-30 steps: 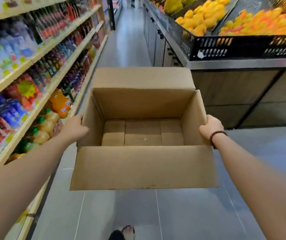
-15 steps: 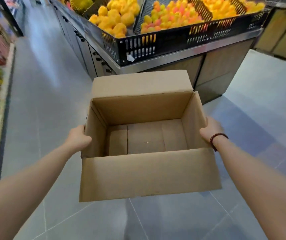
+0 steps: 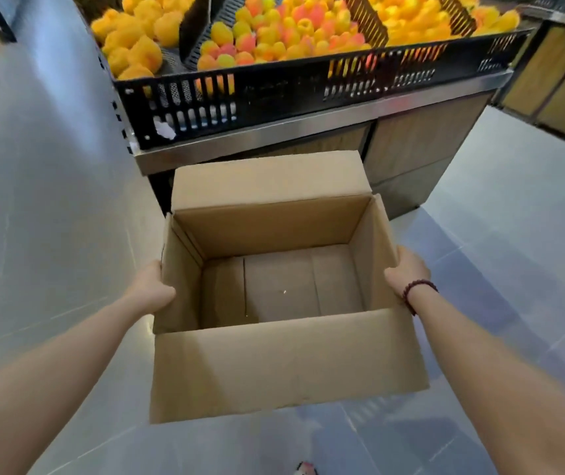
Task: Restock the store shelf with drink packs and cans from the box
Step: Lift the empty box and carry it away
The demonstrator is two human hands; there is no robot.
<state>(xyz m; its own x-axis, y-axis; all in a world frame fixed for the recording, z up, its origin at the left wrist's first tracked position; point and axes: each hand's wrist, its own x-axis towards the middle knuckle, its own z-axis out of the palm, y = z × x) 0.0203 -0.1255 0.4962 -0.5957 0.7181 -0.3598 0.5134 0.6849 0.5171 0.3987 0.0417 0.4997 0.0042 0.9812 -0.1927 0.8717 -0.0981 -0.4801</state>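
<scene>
I hold an open brown cardboard box [image 3: 288, 365] in front of me, above the floor. Its flaps stand open and its inside shows only bare cardboard, with no drinks in it. My left hand [image 3: 152, 291] grips the box's left wall. My right hand [image 3: 406, 270], with a dark bead bracelet at the wrist, grips the right wall. The drink shelf is almost out of view; only a blurred sliver shows at the far left edge.
A fruit stand [image 3: 308, 135] with a steel rim and wooden cabinet fronts is directly ahead, carrying black slotted crates [image 3: 274, 94] of yellow and orange-pink fruit. Another wooden cabinet [image 3: 555, 77] stands at the right. Grey tiled floor [image 3: 51, 200] stretches left and right.
I have turned right with the box, away from the drink shelf. The shelf has slid out of view on the left, and the fruit stand now lies straight ahead and closer.
</scene>
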